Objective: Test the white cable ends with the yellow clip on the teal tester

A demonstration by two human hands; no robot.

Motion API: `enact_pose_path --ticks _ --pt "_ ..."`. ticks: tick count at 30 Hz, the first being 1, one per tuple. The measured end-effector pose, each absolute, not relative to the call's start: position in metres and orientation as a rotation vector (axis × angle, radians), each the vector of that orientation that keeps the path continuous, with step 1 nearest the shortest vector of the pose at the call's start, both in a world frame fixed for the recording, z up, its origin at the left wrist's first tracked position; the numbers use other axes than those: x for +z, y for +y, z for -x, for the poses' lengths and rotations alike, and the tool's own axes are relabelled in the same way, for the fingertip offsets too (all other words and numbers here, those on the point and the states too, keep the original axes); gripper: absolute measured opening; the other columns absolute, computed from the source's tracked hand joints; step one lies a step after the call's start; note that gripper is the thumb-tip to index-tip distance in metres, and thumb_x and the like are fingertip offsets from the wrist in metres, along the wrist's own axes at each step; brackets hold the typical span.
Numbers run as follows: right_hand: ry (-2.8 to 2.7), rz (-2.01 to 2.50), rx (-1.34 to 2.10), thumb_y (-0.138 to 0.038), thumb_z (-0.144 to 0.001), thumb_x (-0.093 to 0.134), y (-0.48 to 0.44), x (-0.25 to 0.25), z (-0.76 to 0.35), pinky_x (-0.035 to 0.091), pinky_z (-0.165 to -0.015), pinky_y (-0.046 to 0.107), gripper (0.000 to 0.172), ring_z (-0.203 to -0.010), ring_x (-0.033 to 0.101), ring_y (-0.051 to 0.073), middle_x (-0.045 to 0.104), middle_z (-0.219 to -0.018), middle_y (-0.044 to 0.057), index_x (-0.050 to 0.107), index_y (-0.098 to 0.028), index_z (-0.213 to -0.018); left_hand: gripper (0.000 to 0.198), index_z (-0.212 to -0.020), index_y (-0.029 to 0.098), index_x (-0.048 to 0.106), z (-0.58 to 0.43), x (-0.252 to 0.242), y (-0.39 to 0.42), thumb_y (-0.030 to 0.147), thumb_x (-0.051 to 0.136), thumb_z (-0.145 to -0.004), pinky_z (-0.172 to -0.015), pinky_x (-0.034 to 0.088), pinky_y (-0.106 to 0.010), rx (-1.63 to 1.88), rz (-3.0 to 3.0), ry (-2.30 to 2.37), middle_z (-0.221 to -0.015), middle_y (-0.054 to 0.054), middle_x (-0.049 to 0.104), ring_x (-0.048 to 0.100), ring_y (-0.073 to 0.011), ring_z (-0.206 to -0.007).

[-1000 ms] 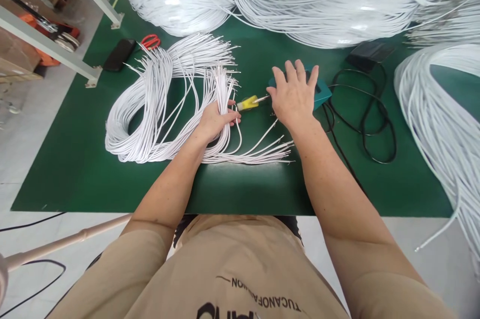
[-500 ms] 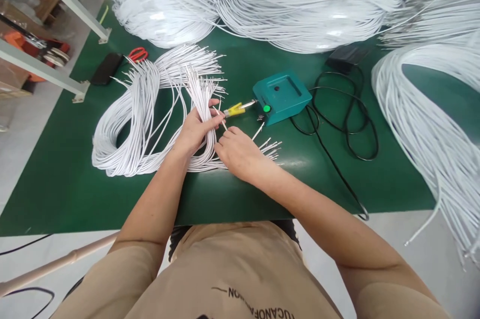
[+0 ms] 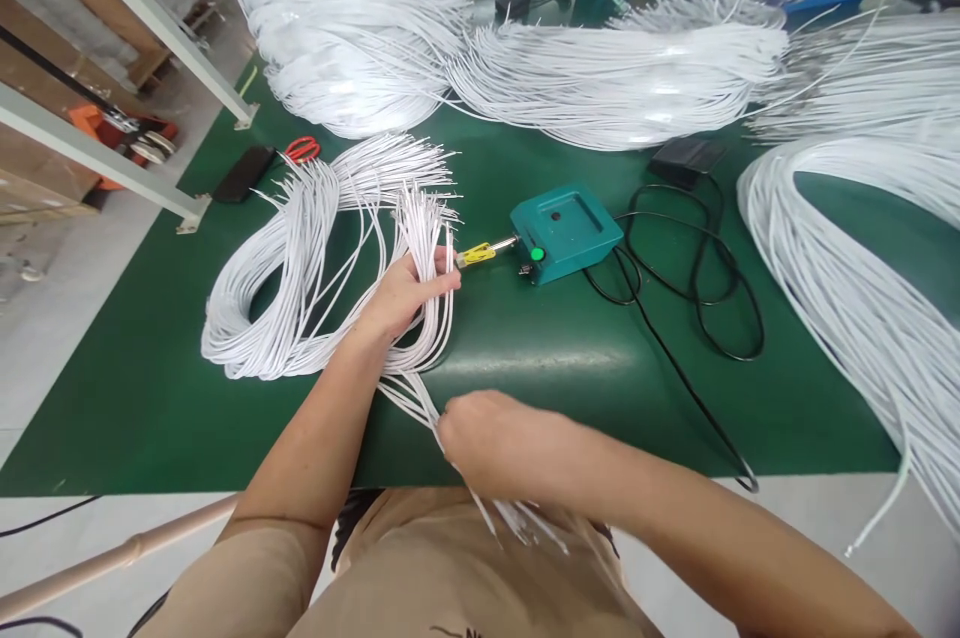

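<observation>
White wires (image 3: 251, 338) are showing a smooth, plastic-like coating, slightly glossy. The green tabletop (image 3: 540, 358) is reflecting light in a smooth, semi-gloss patch, while the teal box (image 3: 581, 233) is presenting as smooth, satin-matt plastic. The tan shirt (image 3: 412, 568) is reading as matt cloth; the short rod (image 3: 505, 243) at the box is gleaming like metal.

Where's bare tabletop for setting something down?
Bare green tabletop lies between the teal box, right hand and black cable; another patch lies left of the left forearm, nearer than the coiled wires. Crowded: the far side, under white bundles.
</observation>
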State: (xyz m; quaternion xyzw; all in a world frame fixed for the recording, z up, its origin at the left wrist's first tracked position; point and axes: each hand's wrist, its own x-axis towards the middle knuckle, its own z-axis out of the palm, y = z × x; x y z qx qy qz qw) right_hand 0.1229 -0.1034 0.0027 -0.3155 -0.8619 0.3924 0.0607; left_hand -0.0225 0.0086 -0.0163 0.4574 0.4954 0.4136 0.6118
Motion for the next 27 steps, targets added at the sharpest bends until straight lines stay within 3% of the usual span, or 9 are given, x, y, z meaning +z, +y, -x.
enact_pose_path --ticks 2,5,7,11,18,23,27 --pt "-2.288 1.019 1.499 0.0 -0.051 0.067 -0.07 0.009 -0.134 0.038 -0.049 0.028 0.042 -0.038 0.033 0.008 0.035 -0.031 -0.007 0.039 -0.025 -0.031 0.042 -0.092 0.015 0.064 0.021 -0.017 0.008 0.027 0.085 -0.057 -0.071 0.047 -0.026 0.958 -1.059 1.143 -0.077 0.001 0.065 0.06 -0.0108 -0.069" --pt "-2.112 1.186 1.597 -0.018 -0.073 0.06 -0.016 0.019 -0.15 0.041 -0.043 0.027 0.026 -0.037 0.047 0.011 0.057 -0.045 -0.002 0.059 -0.021 -0.047 0.04 -0.088 0.015 0.062 0.02 -0.018 0.008 0.027 0.084 -0.057 -0.072 0.047 -0.026 0.97 -1.081 1.141 -0.075 0.002 0.064 0.06 -0.0115 -0.068" --pt "-1.918 1.347 1.432 -0.028 -0.082 0.053 0.01 0.021 -0.155 0.04 -0.04 0.025 0.024 -0.038 0.05 0.011 0.061 -0.054 0.0 0.061 -0.019 -0.061 0.037 -0.084 0.015 0.06 0.021 -0.018 0.008 0.027 0.083 -0.058 -0.072 0.047 -0.027 0.978 -1.097 1.131 -0.074 0.002 0.062 0.059 -0.0116 -0.068" --pt "-1.549 1.358 1.249 -0.033 -0.075 0.064 0.028 0.013 -0.149 0.036 -0.038 0.02 0.016 -0.041 0.048 0.008 0.061 -0.057 -0.002 0.063 -0.018 -0.076 0.033 -0.077 0.016 0.055 0.021 -0.018 0.008 0.023 0.081 -0.059 -0.071 0.045 -0.026 0.939 -1.157 1.119 -0.071 0.004 0.059 0.057 -0.0106 -0.068" --pt "-1.345 1.163 1.464 -0.034 -0.07 0.07 0.02 -0.004 -0.145 0.033 -0.042 0.021 0.02 -0.045 0.044 0.007 0.059 -0.057 -0.003 0.064 -0.015 -0.073 0.034 -0.073 0.017 0.048 0.015 -0.021 0.007 0.023 0.08 -0.061 -0.071 0.043 -0.025 1.035 -1.101 1.082 -0.069 0.004 0.058 0.059 -0.0118 -0.071" --pt "-0.957 0.831 1.857 -0.038 -0.065 0.079 0.017 -0.005 -0.147 0.031 -0.045 0.019 0.029 -0.047 0.036 0.004 0.052 -0.056 -0.005 0.062 -0.016 -0.073 0.036 -0.071 0.016 0.046 0.015 -0.017 0.006 0.024 0.08 -0.063 -0.067 0.042 -0.023 1.015 -1.114 1.008 -0.071 0.004 0.06 0.059 -0.01 -0.069" --pt "-0.768 0.749 1.796 -0.042 -0.068 0.077 0.017 -0.004 -0.147 0.032 -0.046 0.02 0.032 -0.047 0.034 0.004 0.049 -0.059 -0.007 0.065 -0.018 -0.086 0.034 -0.071 0.016 0.045 0.014 -0.012 0.004 0.025 0.078 -0.067 -0.069 0.042 -0.023 1.013 -1.119 1.014 -0.078 0.002 0.062 0.06 -0.0092 -0.071"
